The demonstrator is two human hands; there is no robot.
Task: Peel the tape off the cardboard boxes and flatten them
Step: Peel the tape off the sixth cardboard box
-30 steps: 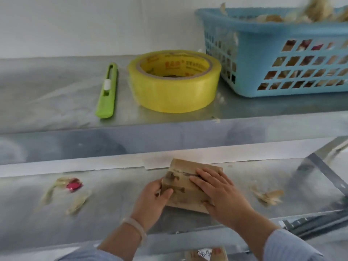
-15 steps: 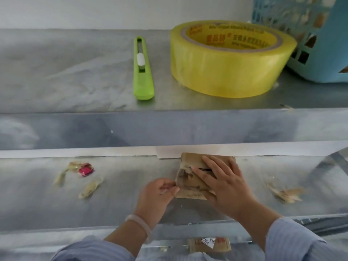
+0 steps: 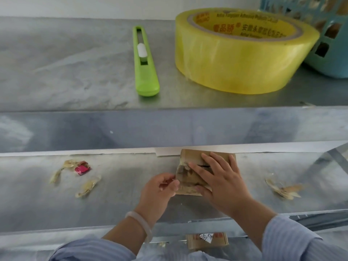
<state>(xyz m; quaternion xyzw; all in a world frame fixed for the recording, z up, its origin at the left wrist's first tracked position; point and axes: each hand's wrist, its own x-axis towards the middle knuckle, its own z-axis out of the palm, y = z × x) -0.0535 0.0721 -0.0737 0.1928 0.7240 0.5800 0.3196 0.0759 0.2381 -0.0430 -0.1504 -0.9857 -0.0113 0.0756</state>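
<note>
Brown and scuffed, the small cardboard box (image 3: 188,178) lies on the lower metal shelf (image 3: 122,204), just below the frame's centre. The right hand (image 3: 220,178) presses it flat with straight, spread fingers. The left hand (image 3: 160,189), fingers curled, pinches what looks like a tape (image 3: 183,167) end at the box's left edge. A low, slow leftward pull, with the box pinned, should lift the strip without tearing it.
</note>
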